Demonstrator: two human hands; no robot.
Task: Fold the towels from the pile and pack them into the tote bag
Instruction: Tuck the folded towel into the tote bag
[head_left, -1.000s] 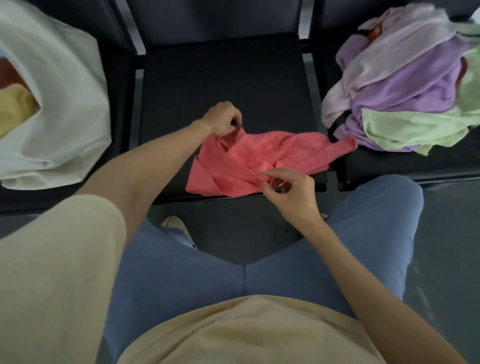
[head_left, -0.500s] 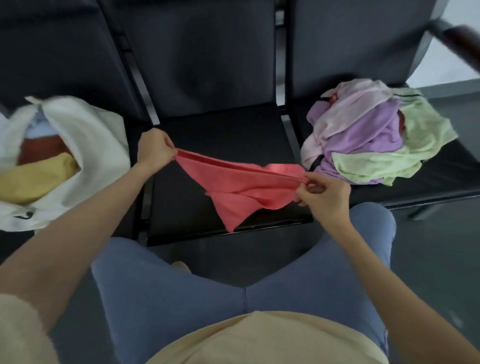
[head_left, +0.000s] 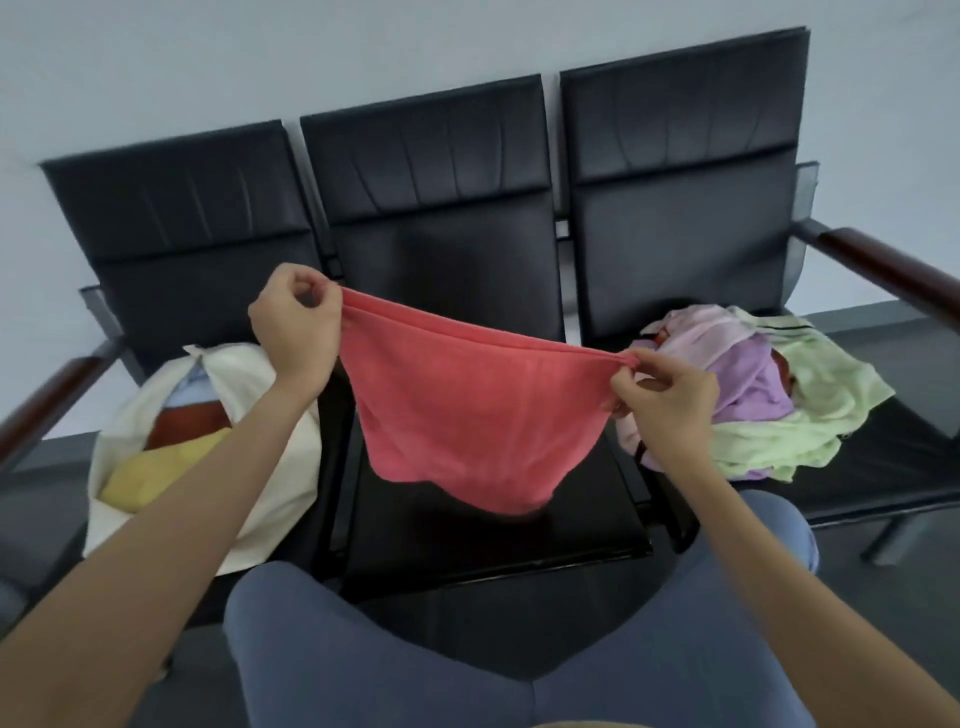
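A coral-red towel (head_left: 467, 410) hangs in the air above the middle seat, stretched between my two hands. My left hand (head_left: 293, 327) pinches its upper left corner. My right hand (head_left: 662, 400) pinches the upper right corner, a little lower. The towel sags in the middle and its lower edge hangs free over the seat. A cream tote bag (head_left: 260, 467) stands on the left seat with a yellow towel (head_left: 156, 470) and a dark red one inside. The pile of towels (head_left: 769, 395), pink, purple and pale green, lies on the right seat.
Three black seats (head_left: 441, 249) in a row stand against a pale wall. Wooden armrests (head_left: 893, 273) stick out at both ends. My knees in blue trousers (head_left: 395, 649) sit close to the middle seat's front edge.
Both hands have raised the red towel off the middle seat and spread it wide in the air. The view has tilted up and now takes in the seat backs and the wall.
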